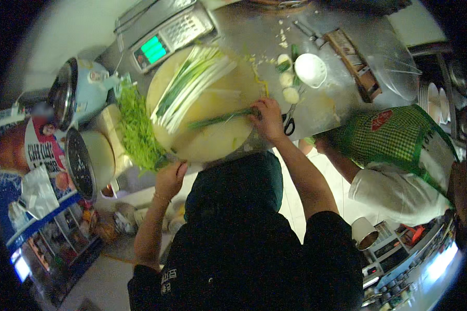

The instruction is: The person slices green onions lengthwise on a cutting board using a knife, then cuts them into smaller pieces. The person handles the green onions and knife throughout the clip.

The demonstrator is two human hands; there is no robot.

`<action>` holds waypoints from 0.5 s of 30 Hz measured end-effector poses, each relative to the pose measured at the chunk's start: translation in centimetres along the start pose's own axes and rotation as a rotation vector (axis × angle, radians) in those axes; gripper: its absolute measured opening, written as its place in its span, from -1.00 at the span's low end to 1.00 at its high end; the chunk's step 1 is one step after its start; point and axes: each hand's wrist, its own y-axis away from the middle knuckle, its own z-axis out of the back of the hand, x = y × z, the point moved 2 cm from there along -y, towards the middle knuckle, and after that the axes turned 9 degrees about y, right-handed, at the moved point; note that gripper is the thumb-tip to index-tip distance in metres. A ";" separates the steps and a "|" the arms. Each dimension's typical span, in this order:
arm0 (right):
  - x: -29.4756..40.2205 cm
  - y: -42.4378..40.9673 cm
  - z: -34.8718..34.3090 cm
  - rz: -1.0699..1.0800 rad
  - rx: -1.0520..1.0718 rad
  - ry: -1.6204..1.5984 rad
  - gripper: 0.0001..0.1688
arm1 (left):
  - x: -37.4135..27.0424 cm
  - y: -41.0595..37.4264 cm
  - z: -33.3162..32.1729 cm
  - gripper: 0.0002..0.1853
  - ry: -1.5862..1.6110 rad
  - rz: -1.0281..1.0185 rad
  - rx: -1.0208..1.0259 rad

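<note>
A round chopping board [214,145] lies before me on the metal worktop. Long scallions [190,85], green and white, lie in a bundle across its upper left part. My right hand [267,118] is closed around the end of a dark green stalk [222,118], apparently a scallion leaf, which stretches left over the board. At the board's lower left edge my left hand [172,179] has its fingers curled. A dark green piece shows beside it, but blur hides whether the hand holds it. Chopped leafy greens [136,128] form a heap left of the board.
A digital scale [171,35] stands behind the board. To the right are black-handled scissors [290,124], a white bowl [310,70], peeled white vegetables [290,95] and a wooden slicer [352,62]. Lidded buckets [87,89] stand left. A co-worker in a green checked apron [381,136] is close on the right.
</note>
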 end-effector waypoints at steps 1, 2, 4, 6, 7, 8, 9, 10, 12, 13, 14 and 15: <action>-0.1 -0.2 0.0 -0.014 0.026 -0.026 -0.54 | -0.7 -0.9 0.6 -0.71 0.014 0.047 0.078; -0.2 -0.1 -0.2 -0.032 0.049 -0.051 -0.55 | -1.1 -1.1 0.9 -0.70 -0.003 0.017 0.057; -0.3 0.0 -0.4 -0.042 0.057 -0.095 -0.56 | -1.8 -2.2 1.3 -0.69 -0.043 -0.057 0.028; -0.4 0.0 -0.5 -0.052 0.038 -0.110 -0.56 | -2.2 -3.4 1.6 -0.69 -0.081 -0.134 0.019; -0.4 0.0 -0.5 -0.056 0.016 -0.104 -0.56 | -2.4 -4.0 1.7 -0.68 -0.105 -0.140 0.022; -0.3 0.0 -0.6 -0.061 -0.006 -0.098 -0.55 | -2.5 -4.7 2.0 -0.68 -0.130 -0.147 0.025; -0.2 -0.2 -0.4 -0.077 0.013 -0.071 -0.53 | -2.7 -5.3 2.3 -0.68 -0.154 -0.151 0.027; 0.0 -0.5 -0.1 -0.098 0.027 -0.045 -0.52 | -2.9 -6.3 2.5 -0.68 -0.127 -0.178 0.028; -0.1 -0.5 -0.3 -0.119 0.056 -0.020 -0.48 | -3.9 -7.8 3.2 -0.67 -0.169 -0.175 0.082; -0.6 -0.5 -0.6 -0.123 0.068 -0.020 -0.47 | -4.3 -8.6 3.4 -0.67 -0.189 -0.177 0.111; -0.9 -0.4 -0.9 -0.127 0.080 -0.020 -0.45 | -4.4 -9.3 3.5 -0.66 -0.223 -0.175 0.141; -1.2 -0.3 -1.2 -0.135 0.073 -0.009 -0.45 | -4.7 -10.0 3.6 -0.66 -0.252 -0.172 0.166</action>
